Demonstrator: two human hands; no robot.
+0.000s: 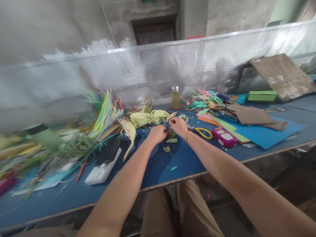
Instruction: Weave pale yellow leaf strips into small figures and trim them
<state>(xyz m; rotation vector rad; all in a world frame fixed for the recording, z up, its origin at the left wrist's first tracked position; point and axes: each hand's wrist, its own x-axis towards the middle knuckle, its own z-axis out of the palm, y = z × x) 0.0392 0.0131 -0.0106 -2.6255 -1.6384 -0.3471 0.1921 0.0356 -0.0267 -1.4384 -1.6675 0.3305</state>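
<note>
Over the middle of the blue table, my left hand [159, 134] and my right hand [179, 125] are close together, fingers pinched. Whatever they pinch is too small and hidden to make out; a bit of blue shows between them. A dry husk tip [172, 116] sticks out just behind my right fingers. Pale green corn husks [140, 119] lie beyond my left hand, and a curled dry husk [128, 130] is to its left. Small husk scraps [172, 140] lie below the hands. Yellow-handled pliers [203, 132] rest right of my right wrist.
At left are colourful pipe cleaners [105, 112], a green coil [75, 146], a dark phone [108, 152] and a white case [103, 169]. A purple case [224, 136], blue paper [261, 131] and cardboard [255, 117] lie right. Behind stand a bottle [175, 98] and perforated metal screen [158, 70].
</note>
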